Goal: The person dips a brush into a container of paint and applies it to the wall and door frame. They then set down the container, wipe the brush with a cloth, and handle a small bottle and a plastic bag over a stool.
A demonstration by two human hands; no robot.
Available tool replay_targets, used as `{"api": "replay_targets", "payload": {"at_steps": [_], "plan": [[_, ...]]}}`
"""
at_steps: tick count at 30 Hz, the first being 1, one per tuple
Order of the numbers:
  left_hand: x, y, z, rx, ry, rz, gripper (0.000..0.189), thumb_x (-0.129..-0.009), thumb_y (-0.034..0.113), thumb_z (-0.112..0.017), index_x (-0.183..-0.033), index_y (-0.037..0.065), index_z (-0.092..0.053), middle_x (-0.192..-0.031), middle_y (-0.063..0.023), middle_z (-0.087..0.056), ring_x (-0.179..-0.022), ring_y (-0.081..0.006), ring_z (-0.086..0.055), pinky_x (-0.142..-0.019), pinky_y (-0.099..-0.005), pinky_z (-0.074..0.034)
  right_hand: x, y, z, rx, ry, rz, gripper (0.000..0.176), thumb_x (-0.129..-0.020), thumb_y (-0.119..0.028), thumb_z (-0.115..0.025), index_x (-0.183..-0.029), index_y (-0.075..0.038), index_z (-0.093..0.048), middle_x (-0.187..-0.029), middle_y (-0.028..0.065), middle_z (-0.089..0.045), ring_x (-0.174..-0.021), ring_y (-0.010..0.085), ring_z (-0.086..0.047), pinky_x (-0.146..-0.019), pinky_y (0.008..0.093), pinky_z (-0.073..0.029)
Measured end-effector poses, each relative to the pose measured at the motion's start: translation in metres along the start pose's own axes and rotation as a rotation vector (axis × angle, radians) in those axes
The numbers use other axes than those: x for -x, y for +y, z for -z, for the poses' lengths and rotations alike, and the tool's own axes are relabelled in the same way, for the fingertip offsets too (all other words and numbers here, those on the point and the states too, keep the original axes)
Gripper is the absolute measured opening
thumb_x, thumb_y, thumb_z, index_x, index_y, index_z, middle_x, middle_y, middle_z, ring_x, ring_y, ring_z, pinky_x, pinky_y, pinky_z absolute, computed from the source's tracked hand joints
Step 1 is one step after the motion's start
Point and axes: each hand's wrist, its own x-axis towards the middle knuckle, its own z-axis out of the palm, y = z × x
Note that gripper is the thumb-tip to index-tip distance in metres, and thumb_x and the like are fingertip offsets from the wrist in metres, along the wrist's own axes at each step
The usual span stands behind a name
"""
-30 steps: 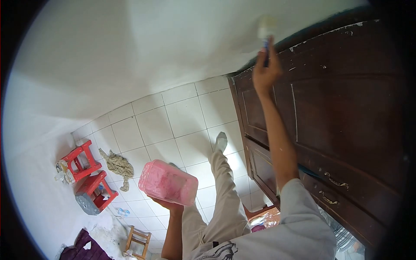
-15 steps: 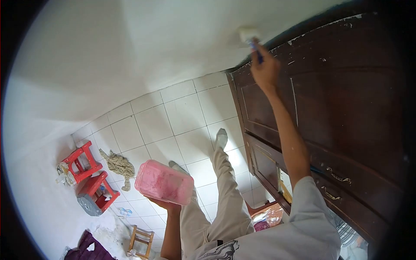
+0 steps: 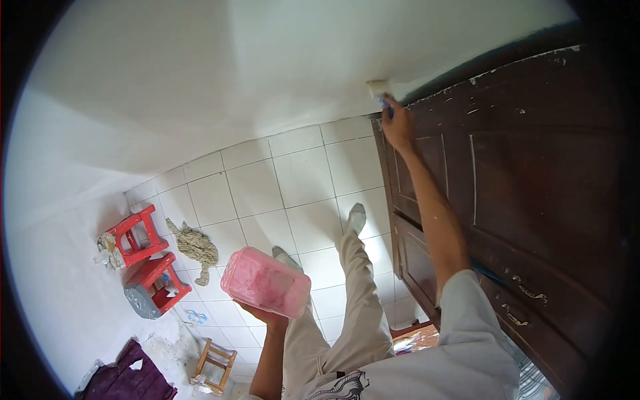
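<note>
My right hand (image 3: pixel 399 125) is wrapped round the blue handle of a paintbrush (image 3: pixel 380 89). Its pale bristles rest against the white wall (image 3: pixel 280 60), close beside the dark wooden cabinet. Below, in front of my legs, my left hand (image 3: pixel 263 315) holds up a pink plastic tub (image 3: pixel 265 281) from underneath. Pink and whitish smears coat the inside of the tub. Most of the left hand's fingers are hidden under it.
A dark wooden cabinet (image 3: pixel 533 180) with metal handles runs along the right. On the tiled floor (image 3: pixel 303 170) lie a crumpled cloth (image 3: pixel 193 247), two red stools (image 3: pixel 137 237) and a small wooden stool (image 3: pixel 215 363). A purple cloth (image 3: pixel 130 373) is at lower left.
My right hand has brought the paintbrush lower along the wall beside the cabinet. The whole view has shifted slightly; the tub stays in my left hand.
</note>
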Motion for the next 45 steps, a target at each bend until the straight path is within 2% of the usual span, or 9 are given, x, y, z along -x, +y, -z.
{"api": "replay_targets", "payload": {"at_steps": [5,7,10,16,23,28,37,40,45], "plan": [[-0.001,-0.004,-0.006,-0.090,-0.057,-0.001,0.069,-0.092,0.066,-0.035,-0.145,0.022,-0.031,-0.143,-0.0046,-0.039,-0.130,-0.0260,-0.040,-0.109,-0.0449,-0.035,-0.026,-0.083,0.133,-0.016,0.213,0.084,0.026,-0.087,-0.008,-0.063,-0.112,-0.002,-0.065,-0.091,0.0231,-0.067,-0.084,0.0356,-0.068,-0.071,0.0389,-0.053],[-0.001,-0.007,0.002,-0.144,0.020,-0.025,0.072,-0.091,0.068,-0.037,-0.145,0.021,-0.030,-0.143,-0.0050,-0.038,-0.130,-0.0269,-0.039,-0.110,-0.0453,-0.034,-0.027,-0.086,0.144,-0.135,0.588,0.329,0.026,-0.087,-0.005,-0.063,-0.112,0.001,-0.064,-0.100,0.0210,-0.068,-0.087,0.0341,-0.068,-0.071,0.0374,-0.054],[-0.001,-0.010,-0.017,0.002,-0.025,0.031,0.074,-0.090,0.069,-0.039,-0.144,0.021,-0.031,-0.143,-0.0052,-0.038,-0.130,-0.0274,-0.039,-0.110,-0.0459,-0.034,-0.033,-0.081,0.114,-0.111,0.637,0.347,0.024,-0.087,-0.002,-0.063,-0.110,0.003,-0.064,-0.107,0.0186,-0.068,-0.088,0.0335,-0.068,-0.073,0.0366,-0.054],[-0.001,-0.018,-0.045,0.144,-0.044,0.028,0.073,-0.089,0.068,-0.043,-0.143,0.020,-0.035,-0.141,-0.0055,-0.041,-0.129,-0.0276,-0.040,-0.108,-0.0470,-0.036,0.002,-0.011,-0.003,0.100,-0.205,-0.175,0.026,-0.087,-0.008,-0.061,-0.112,0.000,-0.065,-0.100,0.0215,-0.068,-0.089,0.0341,-0.068,-0.073,0.0399,-0.053],[0.012,-0.017,-0.088,0.001,0.023,-0.002,0.075,-0.089,0.070,-0.040,-0.143,0.018,-0.034,-0.139,-0.0062,-0.043,-0.128,-0.0280,-0.042,-0.108,-0.0471,-0.036,-0.036,-0.152,0.195,-0.103,0.073,-0.031,0.027,-0.087,-0.008,-0.061,-0.113,-0.001,-0.064,-0.093,0.0237,-0.067,-0.087,0.0377,-0.067,-0.073,0.0397,-0.054],[0.016,-0.019,-0.143,0.026,-0.001,0.021,0.078,-0.088,0.073,-0.037,-0.143,0.018,-0.033,-0.138,-0.0075,-0.042,-0.127,-0.0281,-0.042,-0.107,-0.0464,-0.037,-0.036,-0.204,0.259,-0.202,0.600,0.327,0.026,-0.087,-0.003,-0.063,-0.112,-0.001,-0.064,-0.095,0.0193,-0.068,-0.081,0.0310,-0.068,-0.066,0.0369,-0.053],[0.037,-0.008,-0.198,0.046,0.000,-0.113,0.078,-0.087,0.074,-0.035,-0.144,0.021,-0.032,-0.140,-0.0063,-0.040,-0.128,-0.0285,-0.042,-0.105,-0.0472,-0.040,-0.010,-0.069,0.069,-0.032,0.013,-0.011,0.022,-0.086,-0.008,-0.062,-0.106,-0.001,-0.067,-0.093,0.0225,-0.067,-0.087,0.0357,-0.067,-0.073,0.0383,-0.053],[0.043,-0.008,-0.191,-0.004,0.053,-0.100,0.080,-0.086,0.075,-0.034,-0.144,0.020,-0.032,-0.140,-0.0071,-0.040,-0.129,-0.0295,-0.041,-0.106,-0.0479,-0.039,-0.023,-0.051,0.074,0.021,-0.170,-0.053,0.027,-0.084,-0.012,-0.062,-0.108,-0.001,-0.068,-0.088,0.0246,-0.067,-0.084,0.0378,-0.066,-0.071,0.0420,-0.052],[0.054,-0.004,-0.185,0.050,0.029,-0.059,0.083,-0.085,0.076,-0.035,-0.144,0.018,-0.032,-0.141,-0.0082,-0.040,-0.129,-0.0306,-0.041,-0.107,-0.0486,-0.037,-0.042,-0.148,0.199,-0.154,0.089,0.039,0.023,-0.087,-0.007,-0.060,-0.108,-0.002,-0.066,-0.085,0.0211,-0.067,-0.075,0.0348,-0.067,-0.066,0.0385,-0.052]]}}
